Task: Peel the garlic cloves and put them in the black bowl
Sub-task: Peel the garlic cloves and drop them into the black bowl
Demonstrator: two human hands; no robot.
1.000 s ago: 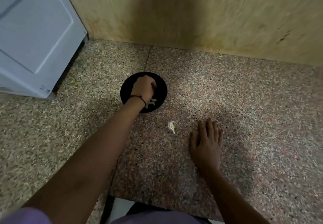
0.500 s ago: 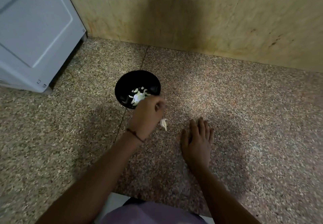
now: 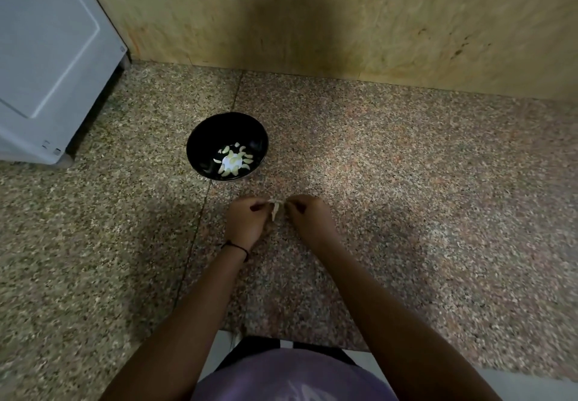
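A black bowl (image 3: 200, 147) stands on the speckled stone counter and holds several pale peeled garlic cloves (image 3: 233, 161). Just in front of it, both hands meet over one unpeeled garlic clove (image 3: 276, 209) with papery white skin. My left hand (image 3: 247, 222), with a dark band at the wrist, pinches the clove's left side. My right hand (image 3: 308, 217) pinches its right side with curled fingers. The clove is held just above the counter.
A white appliance (image 3: 53, 56) stands at the far left on the counter. A beige stone wall (image 3: 344, 19) rises behind. The counter's front edge (image 3: 312, 346) runs close to my purple shirt. Speckled counter surface (image 3: 438, 197) stretches to the right.
My left hand left the bowl, came back and took up the clove lying on the counter. My right hand lifted from lying flat and now pinches the same clove.
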